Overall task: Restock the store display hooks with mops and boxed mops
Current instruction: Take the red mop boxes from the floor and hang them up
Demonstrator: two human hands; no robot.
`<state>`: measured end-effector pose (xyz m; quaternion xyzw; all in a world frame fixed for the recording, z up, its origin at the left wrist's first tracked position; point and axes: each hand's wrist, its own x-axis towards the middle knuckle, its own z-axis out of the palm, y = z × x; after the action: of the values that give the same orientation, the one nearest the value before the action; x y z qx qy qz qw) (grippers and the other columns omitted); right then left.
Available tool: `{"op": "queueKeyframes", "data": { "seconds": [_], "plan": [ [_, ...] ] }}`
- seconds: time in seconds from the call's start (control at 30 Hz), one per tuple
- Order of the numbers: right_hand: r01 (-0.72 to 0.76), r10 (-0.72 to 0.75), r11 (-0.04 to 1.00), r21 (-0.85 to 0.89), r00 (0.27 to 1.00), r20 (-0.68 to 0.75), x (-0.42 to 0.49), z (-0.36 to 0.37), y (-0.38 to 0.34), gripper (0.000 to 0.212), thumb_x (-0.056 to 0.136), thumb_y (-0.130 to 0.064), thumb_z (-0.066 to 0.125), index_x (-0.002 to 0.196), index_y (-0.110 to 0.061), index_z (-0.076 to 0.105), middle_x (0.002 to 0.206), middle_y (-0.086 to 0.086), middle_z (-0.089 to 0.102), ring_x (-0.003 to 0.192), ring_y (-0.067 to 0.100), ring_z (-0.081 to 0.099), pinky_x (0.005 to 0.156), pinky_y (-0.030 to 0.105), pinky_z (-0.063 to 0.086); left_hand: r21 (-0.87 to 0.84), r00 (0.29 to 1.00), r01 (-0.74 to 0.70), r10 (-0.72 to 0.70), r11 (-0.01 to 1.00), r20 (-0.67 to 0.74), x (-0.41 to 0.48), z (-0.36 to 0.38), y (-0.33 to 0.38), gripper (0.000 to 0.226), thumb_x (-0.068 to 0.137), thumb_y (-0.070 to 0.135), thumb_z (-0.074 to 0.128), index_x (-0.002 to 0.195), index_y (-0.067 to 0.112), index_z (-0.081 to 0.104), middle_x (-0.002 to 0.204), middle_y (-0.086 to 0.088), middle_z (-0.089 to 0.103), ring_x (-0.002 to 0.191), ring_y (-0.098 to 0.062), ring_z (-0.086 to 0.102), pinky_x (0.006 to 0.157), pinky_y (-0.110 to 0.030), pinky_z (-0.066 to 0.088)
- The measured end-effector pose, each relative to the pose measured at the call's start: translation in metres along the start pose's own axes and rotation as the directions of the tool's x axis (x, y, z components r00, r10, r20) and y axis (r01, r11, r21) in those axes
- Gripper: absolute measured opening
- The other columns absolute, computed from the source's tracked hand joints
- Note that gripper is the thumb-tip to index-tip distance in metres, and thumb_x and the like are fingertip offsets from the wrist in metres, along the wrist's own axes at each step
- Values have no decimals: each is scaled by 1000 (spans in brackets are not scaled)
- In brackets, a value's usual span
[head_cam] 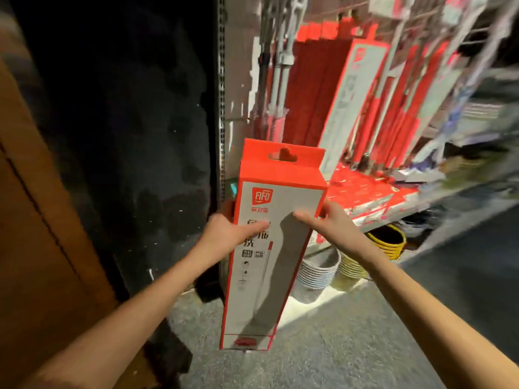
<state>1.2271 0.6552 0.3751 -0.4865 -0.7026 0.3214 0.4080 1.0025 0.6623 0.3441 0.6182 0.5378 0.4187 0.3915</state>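
Both grips hold one boxed mop (276, 265) upright and slightly tilted. The left grip (224, 231) clasps its left edge with the thumb across the front. The right grip (331, 223) clasps its right edge, thumb also on the front. The box's hang tab (283, 155) stands above the grips and its foot hangs below them, clear of the floor (337, 346).

Open floor lies below and to the right of the grips. Just behind the left grip runs a slotted upright (222, 94), with a dark wall (126, 136) left of it and a brown panel (42, 220) further left.

Above and right of the right grip, the display is crowded. One like box (356, 88) hangs among red packs (309, 80), too blurred to count, with mop poles (280, 66) beside them. The shelf (421, 203) edge passes just behind the right grip.

Under the shelf, below the right grip, sit three lots of baskets: a grey stack (320, 268), a yellowish stack (351, 265) and a yellow-and-black basket (387, 242).
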Motion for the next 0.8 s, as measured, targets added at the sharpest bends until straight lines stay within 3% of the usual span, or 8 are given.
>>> {"op": "queueKeyframes", "data": {
  "seconds": [0.07,0.23,0.33,0.43,0.5,0.6,0.7,0.8],
  "plan": [
    [21,-22,1000,-21,998,-52,-11,-65,12,35,84,-30,69,117,-21,60,113,-9,68,105,7,64,93,29,52,3,998,-56,56,998,35,14,57,38,37,68,43,79,101,27,69,98,7,72,83,0,66,74,-20,53],
    [1,-21,996,-94,975,-220,-42,-221,43,43,83,-44,68,121,-24,59,115,-11,67,105,3,64,94,32,51,-71,982,-153,160,986,105,51,200,126,31,74,32,77,102,24,66,83,18,64,59,21,55,53,2,39],
    [-29,2,995,-93,959,-282,-58,-290,52,35,87,-39,64,120,-27,58,111,-16,67,100,-2,65,82,18,52,-81,957,-239,249,968,146,69,265,167,32,73,37,77,102,30,64,82,27,62,69,18,58,63,-5,41],
    [-57,31,996,-69,941,-336,-66,-352,69,25,90,-31,61,115,-33,55,103,-24,64,93,-11,63,74,9,50,-113,934,-262,281,959,220,94,328,198,23,74,38,76,94,34,66,91,17,68,82,4,65,78,-19,46],
    [-77,38,993,-90,928,-371,-63,-386,85,35,88,-36,62,122,-28,55,109,-19,66,97,-7,64,79,15,53,-115,933,-229,252,967,258,114,364,213,30,73,40,76,99,26,71,94,9,69,86,-5,65,79,-19,47],
    [-104,58,991,-90,909,-412,-48,-434,115,55,82,-47,62,130,-21,54,119,-8,66,103,6,66,80,21,55,-132,909,-252,281,959,307,150,414,230,33,74,39,76,102,21,73,94,7,70,83,-2,65,69,-9,46],
    [-131,92,990,-58,892,-443,-30,-474,148,56,80,-48,62,129,-22,55,119,-7,67,100,4,66,75,19,54,-100,899,-284,301,953,318,189,460,245,33,74,38,77,100,19,73,89,5,69,86,-9,66,77,-23,48],
    [-154,104,986,-63,866,-489,-4,-518,181,57,80,-50,61,130,-24,54,121,-8,66,105,6,65,84,26,55,-112,866,-352,369,929,339,240,507,261,22,75,33,77,94,26,68,86,8,67,77,2,65,67,-10,43]
  ]
}}
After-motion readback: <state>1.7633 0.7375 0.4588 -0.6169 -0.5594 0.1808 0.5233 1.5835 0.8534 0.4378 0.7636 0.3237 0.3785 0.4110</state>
